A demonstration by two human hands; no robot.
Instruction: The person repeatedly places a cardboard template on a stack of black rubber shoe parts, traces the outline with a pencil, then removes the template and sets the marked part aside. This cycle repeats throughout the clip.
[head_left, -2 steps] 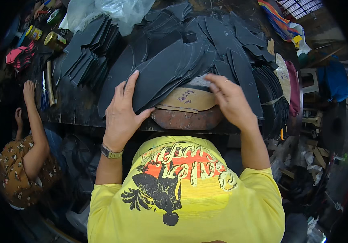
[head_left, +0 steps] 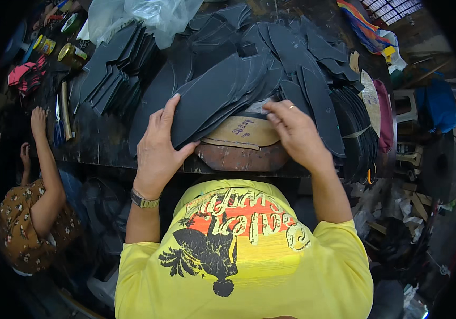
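Note:
My left hand lies along the left edge of a pile of black cut sheet pieces, fingers stretched, thumb spread out beside the lowest corner. A tan curved template with handwriting lies under the near edge of the pile, on a worn reddish-brown board. Above the template shows a bit of grey material. At the template's right end is my right hand, its fingers bent and drawn together beside the grey material. Anything between those fingertips is too small or hidden to make out.
Stacked black pieces stand at the left, and a tied black bundle at the right edge. Clear plastic lies at the back. Jars and a wooden-handled tool lie left, near another person's arm.
My right hand has shifted slightly left along the template. My left hand and the template have moved only a little to the left; the black pile looks almost the same.

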